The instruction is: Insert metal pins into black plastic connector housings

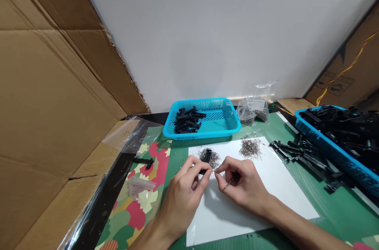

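Note:
My left hand (189,187) is closed around a black plastic part (208,156), whose upper end sticks up past the fingers. Close on its right, my right hand (241,181) is pinched, its fingertips nearly meeting the left ones; a thin metal piece (227,185) crosses its curled fingers. Whatever sits between its thumb and fingertip is too small to make out. Both hands are over a white sheet (251,212). Just beyond the left fingers lies a pile of tiny metal pieces (215,158), and a second pile (250,147) lies farther right on the sheet.
A blue basket (204,136) behind the sheet holds black parts. Another blue basket (334,145) at right is heaped with them, with loose parts (308,161) beside it. Clear bags (254,112) stand behind. One black part (145,161) lies left. Cardboard (44,84) walls the left side.

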A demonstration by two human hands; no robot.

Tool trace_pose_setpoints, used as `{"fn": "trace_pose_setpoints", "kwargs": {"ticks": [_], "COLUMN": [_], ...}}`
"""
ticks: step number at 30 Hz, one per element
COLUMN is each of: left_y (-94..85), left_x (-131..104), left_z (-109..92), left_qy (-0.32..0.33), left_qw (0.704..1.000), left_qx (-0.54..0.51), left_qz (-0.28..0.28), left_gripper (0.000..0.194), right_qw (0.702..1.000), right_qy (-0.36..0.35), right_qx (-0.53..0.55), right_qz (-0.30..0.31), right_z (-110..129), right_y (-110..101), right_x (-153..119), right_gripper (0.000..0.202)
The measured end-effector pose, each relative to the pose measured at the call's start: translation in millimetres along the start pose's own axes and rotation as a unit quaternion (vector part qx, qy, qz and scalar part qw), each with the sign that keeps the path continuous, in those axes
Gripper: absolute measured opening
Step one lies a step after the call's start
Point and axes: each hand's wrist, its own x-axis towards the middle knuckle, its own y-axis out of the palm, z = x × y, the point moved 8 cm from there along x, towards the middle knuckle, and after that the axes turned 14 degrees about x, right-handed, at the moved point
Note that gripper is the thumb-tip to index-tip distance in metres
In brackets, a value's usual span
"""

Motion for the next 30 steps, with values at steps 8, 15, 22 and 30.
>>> {"fn": "trace_pose_setpoints", "kwargs": {"ticks": [8,15,22,30], "left_y": [0.3,-3.6,1.4,8.3], "left_x": [1.3,1.6,1.6,3.3], "left_z": [1.3,4.8,7.3,16.4], "left_qy": [0.013,-0.001,-0.049,-0.11], "left_qw": [1.0,0.999,0.99,0.953], "left_qx": [0.016,0.004,-0.13,-0.283], "left_qz": [-0.005,-0.032,0.013,-0.025], "left_gripper": [0.024,0.027,0.031,0.054], "right_qw": [0.997,0.999,0.999,0.995], "right_qy": [0.074,0.038,-0.02,-0.07], "right_qx": [0.033,0.009,-0.031,-0.066], "right_qz": [0.003,-0.015,-0.027,-0.022], "right_z": [-10.6,-6.0,3.2,17.1], "right_y": [-0.9,-4.0,-7.0,-7.6], "right_x": [2.6,2.3,1.9,0.0], "right_gripper": [0.006,0.005,0.009,0.011]}}
